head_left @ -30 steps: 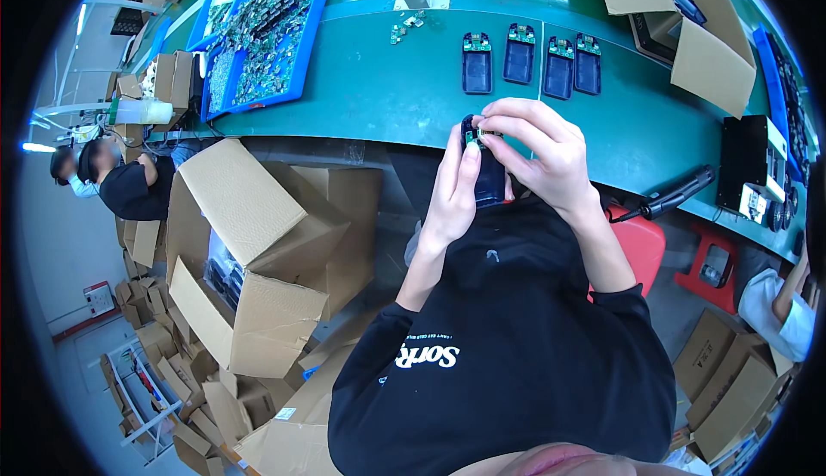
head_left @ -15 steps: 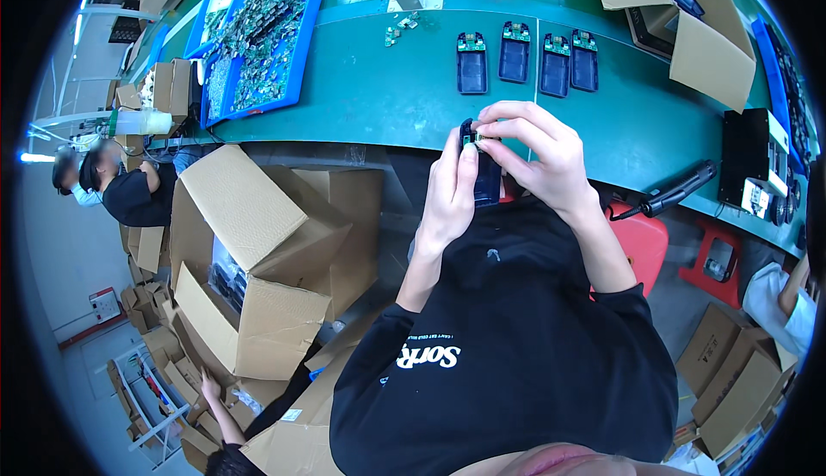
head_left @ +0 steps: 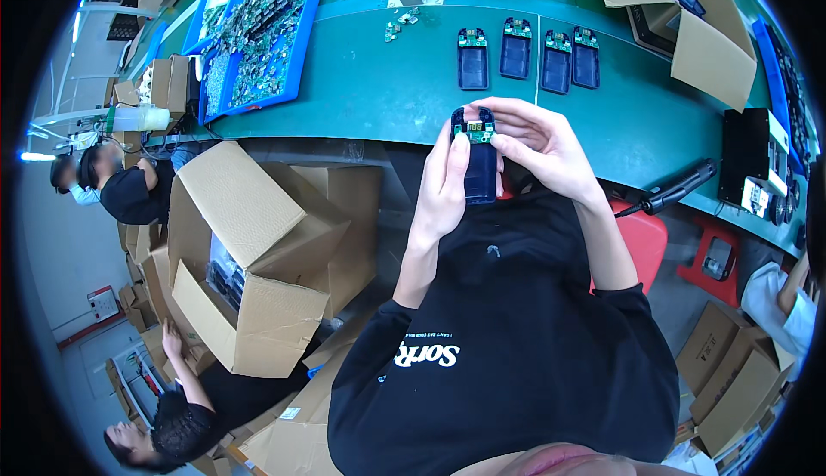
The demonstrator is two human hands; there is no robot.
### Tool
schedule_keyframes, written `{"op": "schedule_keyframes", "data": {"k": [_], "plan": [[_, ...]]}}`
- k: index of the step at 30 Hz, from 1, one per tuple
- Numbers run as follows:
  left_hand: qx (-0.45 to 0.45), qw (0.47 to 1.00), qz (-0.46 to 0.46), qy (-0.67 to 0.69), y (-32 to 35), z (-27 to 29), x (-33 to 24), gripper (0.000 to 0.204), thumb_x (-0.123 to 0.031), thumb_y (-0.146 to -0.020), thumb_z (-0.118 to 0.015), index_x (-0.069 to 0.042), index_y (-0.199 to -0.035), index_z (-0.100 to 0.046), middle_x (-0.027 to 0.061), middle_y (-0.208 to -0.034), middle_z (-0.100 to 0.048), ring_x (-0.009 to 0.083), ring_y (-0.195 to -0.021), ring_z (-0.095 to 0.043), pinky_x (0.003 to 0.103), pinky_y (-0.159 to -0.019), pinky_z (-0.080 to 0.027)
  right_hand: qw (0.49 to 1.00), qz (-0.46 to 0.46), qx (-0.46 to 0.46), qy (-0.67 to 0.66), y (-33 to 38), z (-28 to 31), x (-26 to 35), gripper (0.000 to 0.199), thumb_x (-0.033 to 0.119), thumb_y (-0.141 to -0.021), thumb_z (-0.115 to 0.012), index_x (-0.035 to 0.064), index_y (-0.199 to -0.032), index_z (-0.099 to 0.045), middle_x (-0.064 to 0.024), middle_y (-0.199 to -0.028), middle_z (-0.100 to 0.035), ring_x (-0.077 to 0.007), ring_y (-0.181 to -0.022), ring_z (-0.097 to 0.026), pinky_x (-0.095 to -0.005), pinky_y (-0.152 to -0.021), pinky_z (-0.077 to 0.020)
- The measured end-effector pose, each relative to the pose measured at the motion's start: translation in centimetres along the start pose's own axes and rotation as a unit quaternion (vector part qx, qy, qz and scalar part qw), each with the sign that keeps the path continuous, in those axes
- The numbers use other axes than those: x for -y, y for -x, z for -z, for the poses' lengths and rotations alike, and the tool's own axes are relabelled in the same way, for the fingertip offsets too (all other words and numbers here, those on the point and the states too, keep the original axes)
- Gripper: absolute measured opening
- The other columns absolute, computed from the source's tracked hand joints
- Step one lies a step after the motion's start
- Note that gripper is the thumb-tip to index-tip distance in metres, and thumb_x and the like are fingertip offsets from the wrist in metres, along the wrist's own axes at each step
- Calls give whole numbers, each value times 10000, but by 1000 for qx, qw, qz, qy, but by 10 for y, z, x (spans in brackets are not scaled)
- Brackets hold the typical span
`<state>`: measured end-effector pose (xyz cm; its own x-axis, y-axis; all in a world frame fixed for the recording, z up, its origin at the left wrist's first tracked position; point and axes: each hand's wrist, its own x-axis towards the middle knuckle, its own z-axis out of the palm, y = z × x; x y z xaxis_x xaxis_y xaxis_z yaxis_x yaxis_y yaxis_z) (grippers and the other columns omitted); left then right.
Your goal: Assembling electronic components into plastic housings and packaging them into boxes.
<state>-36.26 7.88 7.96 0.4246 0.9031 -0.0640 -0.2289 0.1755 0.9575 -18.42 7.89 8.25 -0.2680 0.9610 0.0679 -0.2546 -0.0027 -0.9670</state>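
Between both hands I hold a dark blue plastic device housing (head_left: 482,175), over the near edge of the green table. A small green circuit board (head_left: 475,134) with a little display sits in its upper end. My left hand (head_left: 443,179) is closed on the housing's left side, thumb at the board's left end. My right hand (head_left: 546,149) grips the right side, its thumb at the board's right end and fingers curled behind the top. Beyond them, several similar housings with boards (head_left: 514,50) lie on the table.
Blue trays (head_left: 301,54) full of circuit boards stand at the far left, loose board pieces (head_left: 397,27) nearby. An electric screwdriver (head_left: 680,188) lies at the right edge beside a black box-shaped unit (head_left: 748,157). Open cartons (head_left: 284,321) stand left; a co-worker (head_left: 185,407) is lower left.
The housing has turned to face up, so its board and display now show. My right thumb has moved down onto the board's right end. The co-worker at lower left has come further into view.
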Motion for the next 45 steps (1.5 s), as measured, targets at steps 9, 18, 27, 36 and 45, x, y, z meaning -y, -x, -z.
{"op": "schedule_keyframes", "data": {"k": [9, 18, 27, 36, 45], "plan": [[6, 998, 52, 42, -3, 16, 17, 418, -333, -1061, -327, -14, -1302, -449, 84, -859, -634, 142, -620, -634, 256, -574, -534, 995, -11, -18, 97, -3, 0, -6, 475, 15, -878, -657, 1, -1336, -530, -147, -1272, -631, -225, -1177, -612, -366, -1026, -479], [-27, 996, 49, 72, -11, 35, 39, 461, -371, -1060, -274, -19, -1303, -447, 107, -912, -646, 168, -612, -651, 270, -569, -541, 892, 146, 1, 428, -28, -15, -16, 492, 106, -796, -733, 67, -1262, -579, -106, -1216, -608, -306, -1160, -589, -382, -961, -495], [-154, 986, 18, 56, 5, 58, 29, 520, -405, -1067, -265, 27, -1213, -514, 160, -1050, -666, 183, -775, -680, 285, -671, -554, 849, 206, 59, 483, -137, -3, -30, 406, 165, -781, -745, 35, -1147, -625, -151, -1095, -644, -310, -1042, -629, -379, -910, -505], [-351, 915, 33, -197, 123, 112, 87, 318, -227, -1047, -458, 9, -941, -643, 66, -883, -662, 120, -781, -646, 264, -711, -515, 779, 122, 132, 600, -193, 24, -54, 424, 210, -780, -754, 14, -1140, -643, -171, -1158, -657, -330, -1103, -612, -397, -951, -479], [-567, 509, -120, -637, 260, 180, -9, 128, -115, -936, -600, -8, -880, -642, 124, -852, -645, 284, -815, -628, 348, -773, -504, 912, 198, 138, 331, -69, -130, -46, 277, 68, -869, -679, 26, -1142, -647, -127, -1140, -663, -263, -1081, -635, -349, -957, -479]]}}
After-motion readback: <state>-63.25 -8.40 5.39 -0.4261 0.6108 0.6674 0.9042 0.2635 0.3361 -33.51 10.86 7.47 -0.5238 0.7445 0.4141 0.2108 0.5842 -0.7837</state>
